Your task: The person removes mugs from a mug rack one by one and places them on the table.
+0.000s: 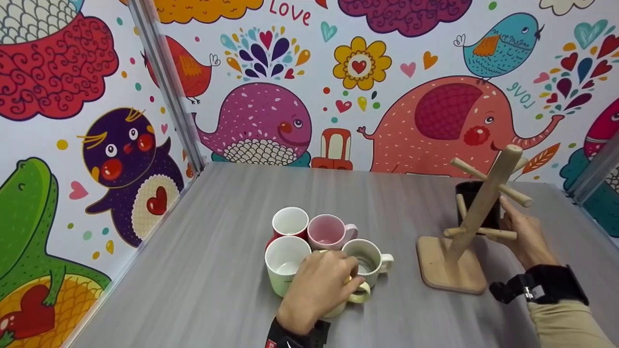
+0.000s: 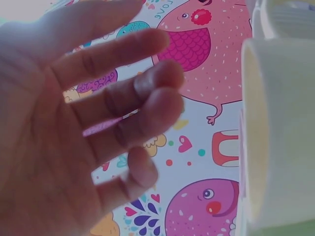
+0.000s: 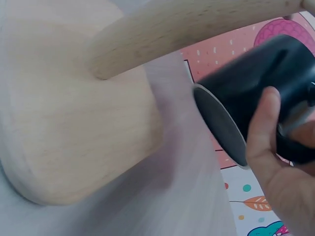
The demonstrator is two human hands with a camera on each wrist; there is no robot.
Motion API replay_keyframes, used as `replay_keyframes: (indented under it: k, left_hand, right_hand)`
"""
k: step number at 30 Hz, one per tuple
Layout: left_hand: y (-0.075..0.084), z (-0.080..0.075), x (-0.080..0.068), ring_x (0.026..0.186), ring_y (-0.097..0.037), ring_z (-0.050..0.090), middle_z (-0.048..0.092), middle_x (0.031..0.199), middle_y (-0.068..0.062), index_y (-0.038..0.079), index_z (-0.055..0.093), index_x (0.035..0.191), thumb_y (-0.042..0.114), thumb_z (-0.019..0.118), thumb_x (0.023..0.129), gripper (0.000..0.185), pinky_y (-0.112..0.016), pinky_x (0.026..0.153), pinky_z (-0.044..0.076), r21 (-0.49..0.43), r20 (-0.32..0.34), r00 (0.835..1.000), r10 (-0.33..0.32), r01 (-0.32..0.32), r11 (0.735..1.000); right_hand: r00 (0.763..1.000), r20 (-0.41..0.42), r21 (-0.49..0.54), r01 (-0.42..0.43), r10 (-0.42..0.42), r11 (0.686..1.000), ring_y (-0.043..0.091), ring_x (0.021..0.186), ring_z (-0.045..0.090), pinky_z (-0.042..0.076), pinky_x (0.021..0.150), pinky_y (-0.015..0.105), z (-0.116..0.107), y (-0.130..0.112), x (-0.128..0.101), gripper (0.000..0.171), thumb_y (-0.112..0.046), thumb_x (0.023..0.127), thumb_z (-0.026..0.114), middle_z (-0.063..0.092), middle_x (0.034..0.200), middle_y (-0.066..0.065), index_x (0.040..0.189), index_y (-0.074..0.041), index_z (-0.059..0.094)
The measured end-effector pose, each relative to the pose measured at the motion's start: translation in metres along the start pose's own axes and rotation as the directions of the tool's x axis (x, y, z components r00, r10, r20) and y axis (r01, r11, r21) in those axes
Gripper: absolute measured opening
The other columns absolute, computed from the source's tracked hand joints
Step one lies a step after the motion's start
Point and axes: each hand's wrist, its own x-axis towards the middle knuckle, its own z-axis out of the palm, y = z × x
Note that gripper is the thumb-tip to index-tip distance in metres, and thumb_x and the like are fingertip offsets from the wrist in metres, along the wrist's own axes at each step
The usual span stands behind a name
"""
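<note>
My right hand (image 1: 527, 237) grips a black mug (image 3: 266, 69) at its handle, thumb along its side. The mug is off the table, just behind the wooden mug tree (image 1: 485, 203), whose post and pegs partly cover it in the head view. In the right wrist view its mouth faces down toward the lower left. My left hand (image 1: 319, 285) hovers over a cluster of mugs with loosely bent fingers and nothing in them. Under it sits a pale yellow mug (image 1: 360, 295), mostly hidden, beside a pale green mug (image 1: 280, 280) and a greyish-white mug (image 1: 370, 275).
A pink mug (image 1: 326, 234) and a red mug with a white inside (image 1: 290, 220) stand at the back of the cluster. The tree's square base (image 1: 452, 275) rests on the grey table (image 1: 203, 270). Printed panels (image 1: 338, 111) wall in the back and sides.
</note>
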Motion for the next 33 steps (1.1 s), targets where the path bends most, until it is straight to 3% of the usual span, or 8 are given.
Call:
replay_keyframes:
  k: [5, 13, 19, 24, 29, 33]
  left_hand:
    - [0.001, 0.0, 0.0, 0.061, -0.011, 0.056, 0.051, 0.062, 0.01, 0.02, 0.062, 0.069, 0.032, 0.066, 0.078, 0.015, -0.027, 0.054, 0.04, 0.005, 0.01, 1.0, 0.0, -0.001, 1.0]
    - [0.001, -0.001, 0.0, 0.062, -0.011, 0.055, 0.051, 0.063, 0.011, 0.021, 0.063, 0.07, 0.033, 0.066, 0.077, 0.014, -0.027, 0.055, 0.04, 0.006, 0.011, 1.0, 0.001, -0.001, 1.0]
    - [0.0, -0.002, -0.001, 0.059, -0.011, 0.054, 0.049, 0.061, 0.011, 0.02, 0.061, 0.067, 0.029, 0.067, 0.076, 0.014, -0.027, 0.053, 0.039, -0.016, -0.015, 1.0, 0.005, -0.005, 1.0]
    - [0.0, -0.003, -0.001, 0.06, -0.011, 0.054, 0.049, 0.061, 0.011, 0.02, 0.06, 0.067, 0.028, 0.067, 0.077, 0.014, -0.028, 0.055, 0.039, -0.012, -0.015, 1.0, 0.01, -0.01, 1.0]
    - [-0.001, -0.004, -0.001, 0.061, -0.011, 0.055, 0.051, 0.063, 0.012, 0.02, 0.061, 0.068, 0.03, 0.066, 0.077, 0.014, -0.028, 0.056, 0.04, -0.014, -0.014, 1.0, 0.004, -0.004, 1.0]
    - [0.001, -0.003, 0.0, 0.061, -0.01, 0.055, 0.051, 0.063, 0.012, 0.021, 0.062, 0.068, 0.03, 0.066, 0.077, 0.014, -0.027, 0.056, 0.04, -0.013, -0.023, 1.0, 0.016, -0.016, 1.0]
  right_hand:
    - [0.992, -0.126, 0.029, 0.015, -0.011, 0.999, 0.014, 0.047, 0.048, 0.051, 0.057, 0.031, 0.001, 0.003, -0.003, 0.047, -0.041, 0.085, 0.06, 0.025, 0.051, 0.0, 0.054, -0.013, 0.036]
    - [0.97, -0.241, 0.214, 0.07, -0.016, 0.974, 0.018, 0.05, 0.058, 0.051, 0.051, 0.032, 0.0, 0.017, -0.01, 0.047, -0.037, 0.083, 0.064, 0.037, 0.048, -0.001, 0.054, -0.01, 0.039]
    - [0.907, -0.421, 0.357, 0.147, 0.019, 0.923, 0.023, 0.045, 0.06, 0.05, 0.046, 0.031, 0.004, 0.034, -0.022, 0.058, -0.04, 0.08, 0.066, 0.033, 0.04, 0.004, 0.046, -0.005, 0.036]
    - [0.858, -0.514, 0.391, 0.252, -0.017, 0.885, 0.023, 0.043, 0.059, 0.049, 0.043, 0.032, 0.004, 0.052, -0.026, 0.059, -0.037, 0.083, 0.064, 0.029, 0.04, 0.003, 0.046, -0.004, 0.032]
    - [0.834, -0.55, 0.407, 0.311, -0.042, 0.859, 0.025, 0.042, 0.058, 0.048, 0.04, 0.033, -0.004, 0.07, -0.026, 0.058, -0.038, 0.082, 0.065, 0.029, 0.042, 0.002, 0.048, -0.005, 0.032]
    - [0.816, -0.578, 0.444, 0.344, -0.03, 0.827, 0.026, 0.04, 0.057, 0.047, 0.038, 0.034, -0.001, 0.069, -0.035, 0.056, -0.034, 0.083, 0.065, 0.028, 0.042, 0.003, 0.049, -0.004, 0.033]
